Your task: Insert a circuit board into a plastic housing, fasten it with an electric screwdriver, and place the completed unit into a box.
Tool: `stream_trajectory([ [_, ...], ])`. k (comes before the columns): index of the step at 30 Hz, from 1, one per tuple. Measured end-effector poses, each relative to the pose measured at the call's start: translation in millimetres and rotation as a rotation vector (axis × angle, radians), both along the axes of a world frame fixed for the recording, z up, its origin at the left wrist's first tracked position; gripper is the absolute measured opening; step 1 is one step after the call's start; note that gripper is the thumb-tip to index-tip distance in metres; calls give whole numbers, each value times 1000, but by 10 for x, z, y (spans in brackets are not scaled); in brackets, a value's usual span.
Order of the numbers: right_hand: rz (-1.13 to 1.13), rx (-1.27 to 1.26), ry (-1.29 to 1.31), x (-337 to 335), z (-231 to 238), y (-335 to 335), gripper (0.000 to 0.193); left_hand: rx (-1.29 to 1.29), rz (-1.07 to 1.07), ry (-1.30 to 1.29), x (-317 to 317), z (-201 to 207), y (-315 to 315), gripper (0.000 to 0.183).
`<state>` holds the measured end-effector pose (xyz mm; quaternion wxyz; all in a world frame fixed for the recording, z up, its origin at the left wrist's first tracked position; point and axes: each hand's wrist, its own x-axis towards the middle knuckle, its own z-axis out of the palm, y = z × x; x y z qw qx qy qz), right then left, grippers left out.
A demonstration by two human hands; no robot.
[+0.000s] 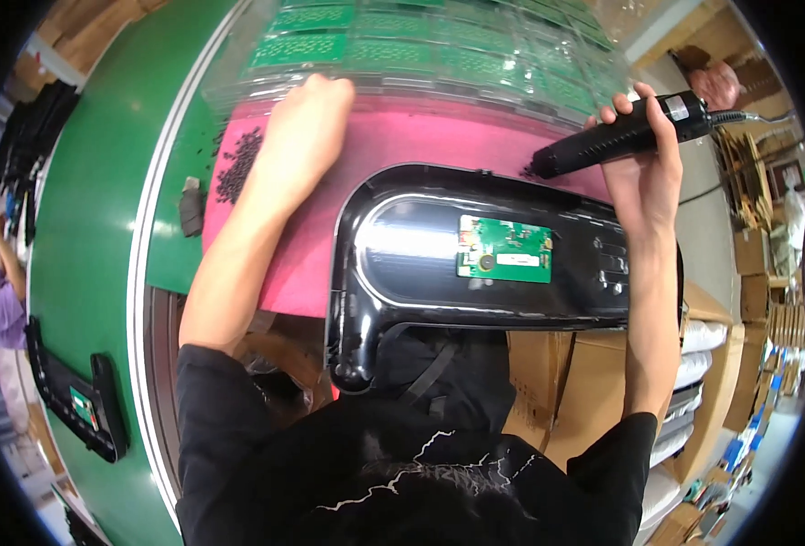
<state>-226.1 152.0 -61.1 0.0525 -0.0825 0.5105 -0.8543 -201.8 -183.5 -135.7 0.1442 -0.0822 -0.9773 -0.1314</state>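
Observation:
My right hand (643, 173) is wrapped round a black corded electric screwdriver (593, 147), held nearly level with its nose pointing left. The nose is close to a few small dark bits on the pink mat (402, 136). My left hand (311, 127) is closed in a fist at the mat's far edge; what its fingers hold, if anything, is hidden. Beside that forearm lies a pile of small black screws (238, 168). Before me sits a glossy black plastic housing (402, 305), with a green circuit board (507, 250) lying in it. My right forearm crosses the housing's right end.
Clear plastic trays of green circuit boards (393, 50) stand at the far side. Left is a green conveyor belt (84, 227) carrying another black housing (65, 400). Cardboard boxes (593, 382) stand near my right side. A co-worker in a purple top (4, 314) is at far left.

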Motion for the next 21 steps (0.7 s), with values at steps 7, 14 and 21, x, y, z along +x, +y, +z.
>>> stream_trajectory([
  [7,-83,-296,257,438,334,-60,38,601,-423,-139,30,308,316,16],
  [14,-121,-224,438,913,505,-95,41,801,-841,-394,320,238,788,14],
  [21,-61,-161,435,955,352,-200,48,763,-895,-291,297,126,882,15],
])
